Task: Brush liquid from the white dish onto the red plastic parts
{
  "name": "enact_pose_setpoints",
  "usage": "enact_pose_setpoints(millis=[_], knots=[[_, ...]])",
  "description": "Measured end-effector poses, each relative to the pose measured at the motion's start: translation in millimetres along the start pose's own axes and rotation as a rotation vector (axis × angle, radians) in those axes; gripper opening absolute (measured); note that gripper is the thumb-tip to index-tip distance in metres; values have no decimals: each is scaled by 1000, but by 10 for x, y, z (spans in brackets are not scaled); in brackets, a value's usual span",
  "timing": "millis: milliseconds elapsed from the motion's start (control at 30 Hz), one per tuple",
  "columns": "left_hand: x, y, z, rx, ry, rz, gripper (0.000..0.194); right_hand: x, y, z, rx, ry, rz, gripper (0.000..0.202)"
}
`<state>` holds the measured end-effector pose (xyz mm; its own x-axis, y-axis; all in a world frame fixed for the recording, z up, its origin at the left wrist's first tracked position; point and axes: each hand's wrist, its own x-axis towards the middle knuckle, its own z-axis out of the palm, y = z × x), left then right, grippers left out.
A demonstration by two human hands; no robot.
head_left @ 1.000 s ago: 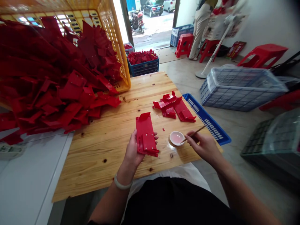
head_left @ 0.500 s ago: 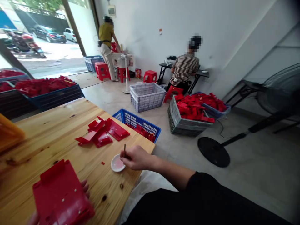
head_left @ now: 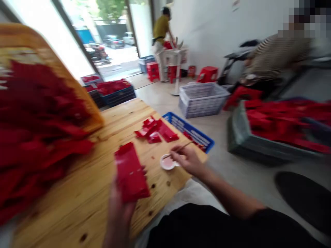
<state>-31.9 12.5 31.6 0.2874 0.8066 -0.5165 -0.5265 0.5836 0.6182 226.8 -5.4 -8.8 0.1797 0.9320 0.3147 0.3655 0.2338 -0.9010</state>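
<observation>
My left hand [head_left: 125, 203] is closed around a glossy red plastic panel [head_left: 131, 174] with a raised flap at its far end, held above the wooden table [head_left: 108, 210]. Between the fingers of my right hand [head_left: 190, 160] is a thin stick-like tool [head_left: 181, 147], perhaps a small brush. Its lower end is over a small white dish [head_left: 165, 165] of pale pink liquid at the table's right edge. More red plastic pieces [head_left: 155, 131] lie in a loose group beyond the dish. Motion blur softens the picture.
An orange crate [head_left: 94, 119] heaped with red parts stands on the left. Beyond the table edge are a blue basket [head_left: 190, 129], a pale crate [head_left: 203, 103] and a green crate [head_left: 239, 134] of red parts. Two people work near the wall, and a fan base [head_left: 305, 196] stands right.
The view has swung left, bringing the orange crate into sight. The stick in my right hand has gone from upright to slanted over the dish. My left hand still holds the red panel.
</observation>
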Motion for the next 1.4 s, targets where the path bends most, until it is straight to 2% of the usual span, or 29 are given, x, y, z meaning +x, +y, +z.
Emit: enact_pose_setpoints(millis=[67, 167, 267, 433, 667, 767, 900, 1033, 1133, 1267, 1400], knots=[[91, -80, 42, -26, 12, 50, 58, -1, -58, -29, 146, 11, -7, 23], [181, -151, 91, -43, -121, 94, 67, 4, -196, -40, 330, 51, 2, 18], [123, -195, 134, -25, -215, 125, 66, -32, -399, 19, 428, 0, -14, 14], [10, -220, 99, 39, -234, 150, 72, -58, -625, 166, 460, -44, -17, 10], [60, -334, -6, 46, -216, 208, 75, 14, -540, 191, 459, -141, -115, 10], [66, -346, -9, 25, -223, 217, 69, -11, -550, 188, 474, -145, -86, 10], [56, -309, 7, 32, -236, 197, 69, -47, -603, 175, 455, -75, 29, 11], [78, -311, -1, 34, -236, 198, 68, -26, -566, 167, 471, -136, -3, 13], [91, -330, -9, 44, -223, 202, 69, -1, -508, 168, 467, -134, -2, 13], [48, -310, 31, 129, -208, 239, 70, 9, -473, 151, 447, -167, -52, 11], [-22, -257, 92, 360, -171, 368, 64, -12, -502, 111, 415, -104, -73, 8]])
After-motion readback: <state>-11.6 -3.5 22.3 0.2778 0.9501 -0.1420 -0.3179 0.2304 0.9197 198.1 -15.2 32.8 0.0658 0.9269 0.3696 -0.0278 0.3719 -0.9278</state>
